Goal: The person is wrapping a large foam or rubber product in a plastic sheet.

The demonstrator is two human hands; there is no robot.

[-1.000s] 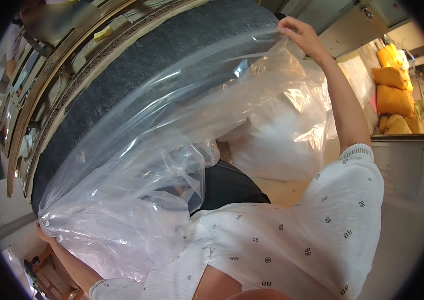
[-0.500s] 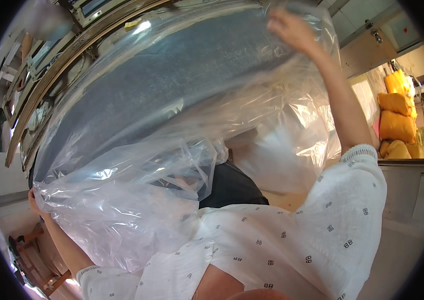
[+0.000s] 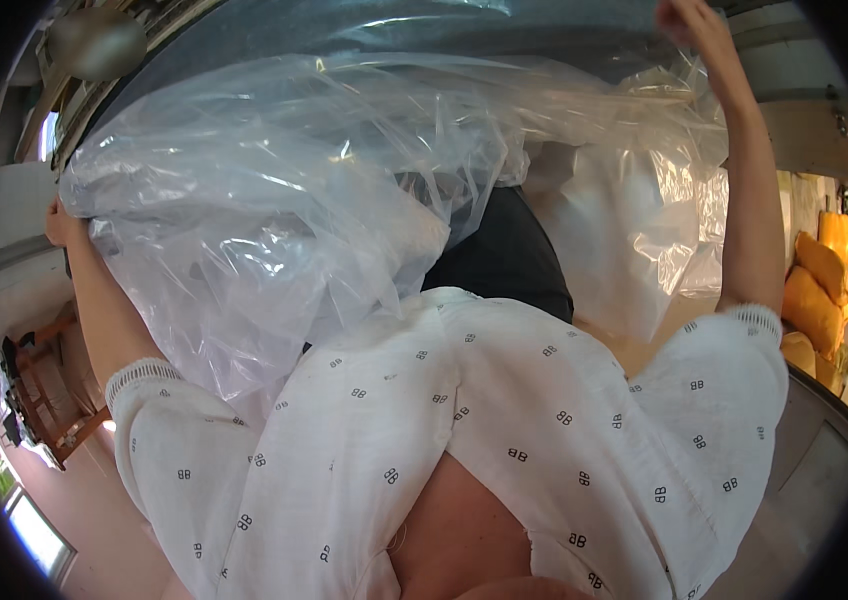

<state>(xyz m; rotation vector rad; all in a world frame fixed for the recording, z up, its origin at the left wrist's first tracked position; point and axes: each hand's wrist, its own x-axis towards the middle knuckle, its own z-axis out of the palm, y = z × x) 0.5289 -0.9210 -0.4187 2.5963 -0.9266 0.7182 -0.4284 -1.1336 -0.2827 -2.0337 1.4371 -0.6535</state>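
A large, crinkled clear plastic sheet [image 3: 274,200] lies over the near side of a dark, broad surface [image 3: 374,30] and hangs down in folds in front of my body. At the far left, my left hand [image 3: 61,222] is closed on the sheet's gathered edge. My right hand [image 3: 694,28] reaches to the far right corner, its fingers bent in around the sheet's edge; the top of the picture cuts part of it off. Between the folds, black cloth [image 3: 504,250] shows at my lap.
Yellow-orange bundles [image 3: 814,300] are stacked at the right, beyond my right arm. A wooden frame-like piece of furniture [image 3: 54,390] stands on the floor at the left. A grey wall or cabinet panel [image 3: 814,470] is at the lower right.
My view has tipped down toward my body, so the dark surface shows less. My right hand, blurred before, is now steadier at the far right corner. My left hand still grips the sheet.
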